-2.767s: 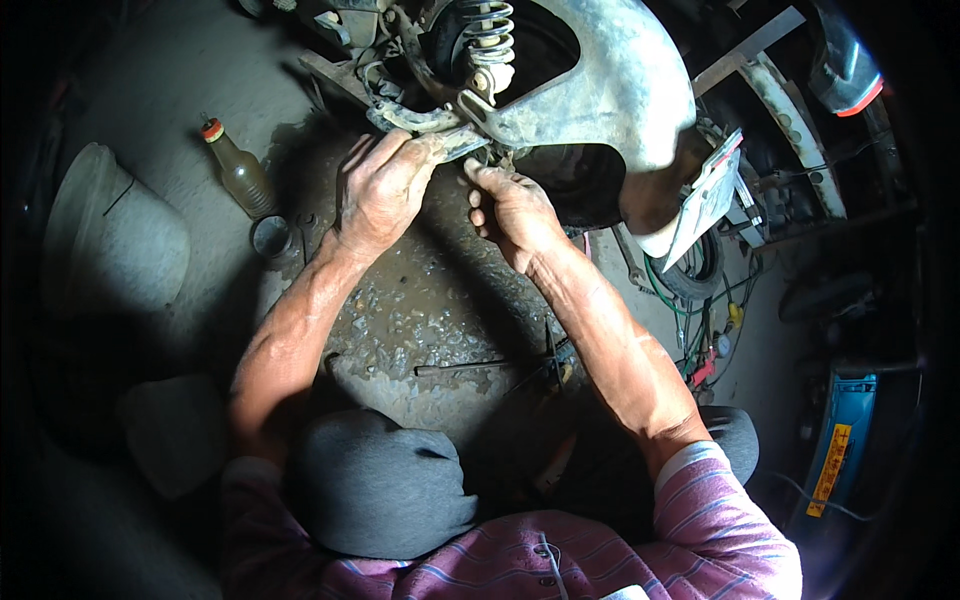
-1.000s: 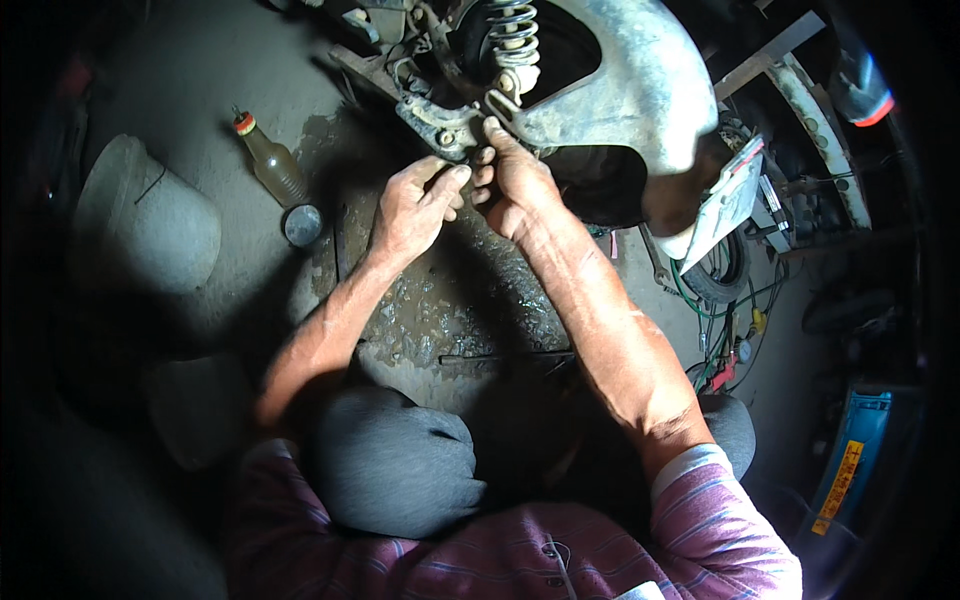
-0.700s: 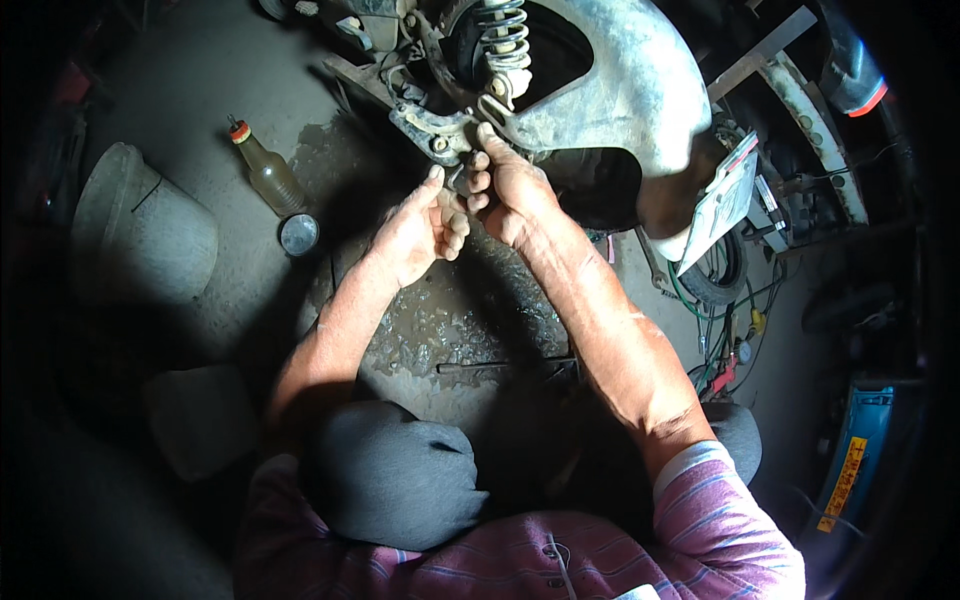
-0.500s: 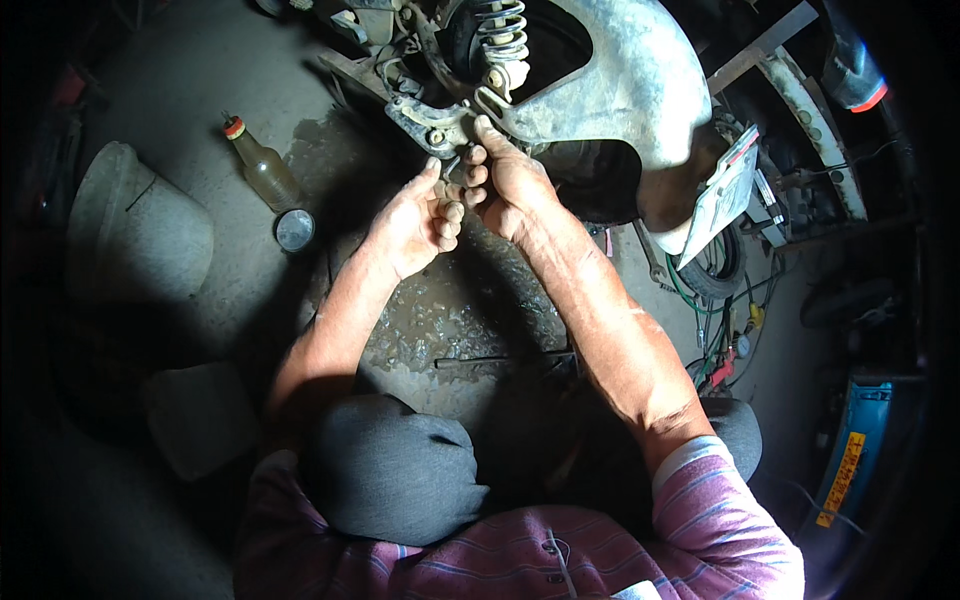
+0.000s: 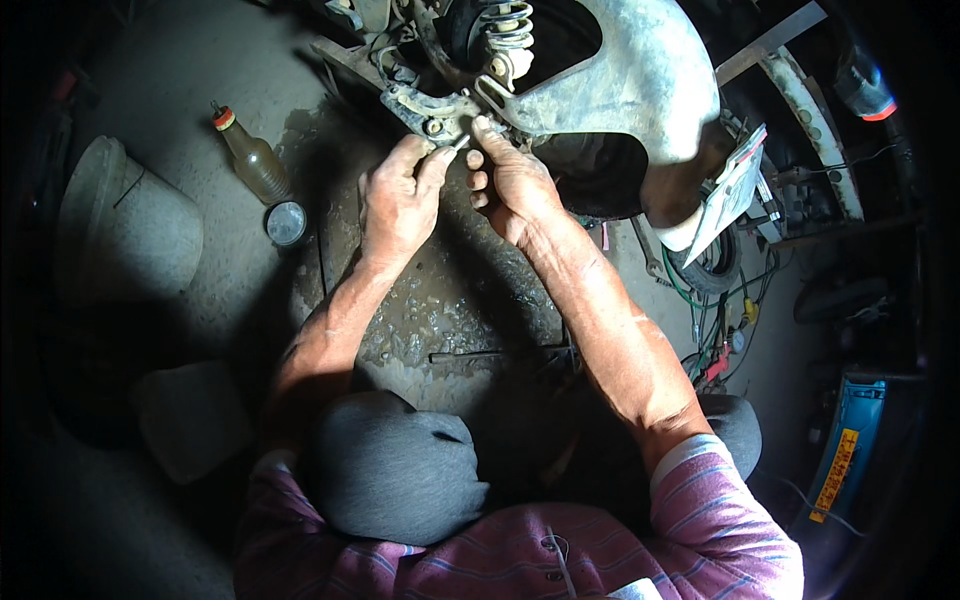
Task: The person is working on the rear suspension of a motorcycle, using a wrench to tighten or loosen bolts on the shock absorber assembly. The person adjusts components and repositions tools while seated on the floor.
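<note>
My left hand [image 5: 402, 205] pinches a small, thin, pale metal piece [image 5: 461, 142] between thumb and forefinger, just below a dirty metal bracket [image 5: 432, 110] with a bolt in it. Close beside it, my right hand [image 5: 515, 188] has its thumb pressed up at the bracket's lower right end and its fingers curled; what lies between them is hidden. Above the bracket stands a coil spring shock absorber [image 5: 508, 30]. To its right a large worn mudguard [image 5: 640, 75] curves over a dark wheel [image 5: 590, 180].
At left are a white bucket [image 5: 150, 230], a bottle with a red cap [image 5: 258, 165] and a small round tin [image 5: 286, 223]. A thin metal rod [image 5: 470, 355] lies on the wet floor [image 5: 420, 310]. Right hold a wrench [image 5: 650, 250], hoses [image 5: 705, 320] and a blue case [image 5: 855, 430].
My left hand has turned over, back upward, and moved up and left, its fingertips now at the bracket with the thin piece showing. My right hand stays nearly in place.
</note>
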The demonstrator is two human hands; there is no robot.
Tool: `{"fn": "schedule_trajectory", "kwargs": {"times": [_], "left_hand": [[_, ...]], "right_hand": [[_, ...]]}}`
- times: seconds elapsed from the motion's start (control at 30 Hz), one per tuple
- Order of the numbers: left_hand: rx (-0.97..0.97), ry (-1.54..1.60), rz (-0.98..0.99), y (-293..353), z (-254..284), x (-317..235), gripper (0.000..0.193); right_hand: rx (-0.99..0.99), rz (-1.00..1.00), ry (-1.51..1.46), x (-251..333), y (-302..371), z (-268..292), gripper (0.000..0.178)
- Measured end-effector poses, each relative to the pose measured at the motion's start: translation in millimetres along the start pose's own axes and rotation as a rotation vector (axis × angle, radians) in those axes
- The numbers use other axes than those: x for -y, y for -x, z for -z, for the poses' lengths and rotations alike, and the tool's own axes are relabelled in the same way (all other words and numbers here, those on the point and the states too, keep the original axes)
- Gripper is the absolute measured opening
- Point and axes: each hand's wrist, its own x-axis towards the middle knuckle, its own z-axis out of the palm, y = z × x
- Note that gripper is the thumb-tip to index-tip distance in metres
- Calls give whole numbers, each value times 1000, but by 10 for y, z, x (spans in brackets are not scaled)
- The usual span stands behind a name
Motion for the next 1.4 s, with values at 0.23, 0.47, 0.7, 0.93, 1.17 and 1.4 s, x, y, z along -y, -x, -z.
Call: {"fn": "schedule_trajectory", "kwargs": {"times": [0.23, 0.47, 0.7, 0.93, 1.17, 1.4], "left_hand": [[3, -426, -357, -66, 100, -127, 13], [13, -408, -412, -131, 77, -200, 11], [57, -404, -471, -182, 106, -211, 12], [78, 128, 144, -35, 118, -209, 16], [308, 645, 642, -107, 177, -234, 30], [103, -549, -374, -100, 156, -214, 18]], "right_hand": [[19, 44, 70, -3, -67, -22, 20], [-76, 54, 160, 25, 65, -65, 23], [-18, 22, 137, 40, 76, -130, 19], [-115, 101, 135, 18, 48, -183, 25], [-109, 124, 71, 45, 40, -221, 30], [-97, 157, 191, 77, 54, -184, 29]]}}
